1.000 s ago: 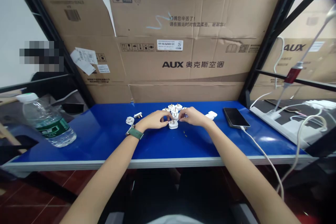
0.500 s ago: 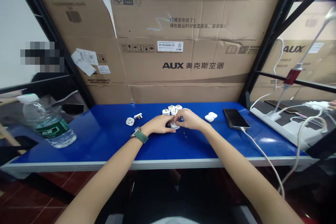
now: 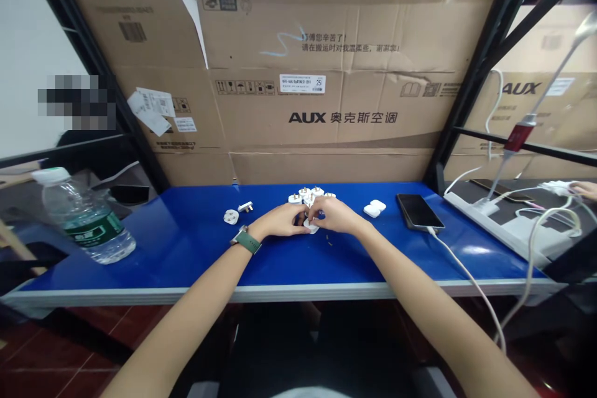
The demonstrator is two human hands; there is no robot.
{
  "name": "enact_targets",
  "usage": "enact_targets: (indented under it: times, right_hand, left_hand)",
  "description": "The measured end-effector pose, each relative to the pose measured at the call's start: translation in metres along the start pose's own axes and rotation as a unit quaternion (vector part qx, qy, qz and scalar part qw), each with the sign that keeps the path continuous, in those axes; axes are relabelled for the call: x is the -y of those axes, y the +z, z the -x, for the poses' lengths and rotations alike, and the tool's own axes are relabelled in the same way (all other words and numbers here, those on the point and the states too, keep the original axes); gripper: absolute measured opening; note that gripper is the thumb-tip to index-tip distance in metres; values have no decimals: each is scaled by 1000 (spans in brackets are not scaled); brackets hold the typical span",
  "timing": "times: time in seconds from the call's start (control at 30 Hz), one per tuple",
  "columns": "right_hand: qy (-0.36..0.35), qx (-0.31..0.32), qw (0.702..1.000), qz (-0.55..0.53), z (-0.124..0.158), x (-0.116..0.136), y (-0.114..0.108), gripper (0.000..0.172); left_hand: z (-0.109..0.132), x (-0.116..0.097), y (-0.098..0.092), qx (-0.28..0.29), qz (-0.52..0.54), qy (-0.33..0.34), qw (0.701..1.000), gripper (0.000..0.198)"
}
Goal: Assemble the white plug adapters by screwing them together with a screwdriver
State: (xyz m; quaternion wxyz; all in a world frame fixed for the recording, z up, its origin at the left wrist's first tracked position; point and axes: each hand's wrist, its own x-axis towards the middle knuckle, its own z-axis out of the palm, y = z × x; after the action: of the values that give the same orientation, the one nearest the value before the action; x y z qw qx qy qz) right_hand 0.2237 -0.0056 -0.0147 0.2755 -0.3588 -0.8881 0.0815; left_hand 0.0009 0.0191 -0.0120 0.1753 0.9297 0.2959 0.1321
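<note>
My left hand, with a green-strapped watch at its wrist, grips a small white plug part low over the blue tabletop. From the other side, my right hand is closed in a pinch at the top of that plug part. Whatever the right fingertips hold is hidden. Just behind my hands stand several white plugs with their pins up. Small brass-coloured bits lie just in front of my right hand. Two more plugs, one showing its face and one on its side, lie beyond my left wrist.
White plug pieces and a phone on a charging cable lie to the right. A power strip runs along the right edge. At the left stands a water bottle. Cardboard walls the back. Another person's hand shows far right.
Both hands keep their hold around the plug part, which is turned or tilted slightly. My right fingers have shifted a little over it. The other person's hand at far right reaches further in.
</note>
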Motion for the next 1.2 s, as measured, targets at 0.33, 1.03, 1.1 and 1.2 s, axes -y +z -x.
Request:
enact_targets:
  times: [0.33, 1.03, 1.1, 1.2]
  right_hand:
    - [5, 25, 998, -54, 2, -2, -6, 10]
    - [68, -163, 799, -575, -12, 38, -5, 48]
    - [68, -155, 803, -572, -12, 36, -4, 50]
    - [61, -174, 801, -569, -12, 34, -6, 50]
  left_hand:
    - [0, 0, -2, 7, 7, -15, 1000, 43]
    - [-4, 2, 5, 14, 32, 4, 999, 42]
    - [-3, 2, 6, 22, 35, 2, 999, 43]
    - [-1, 1, 4, 16, 41, -11, 999, 44]
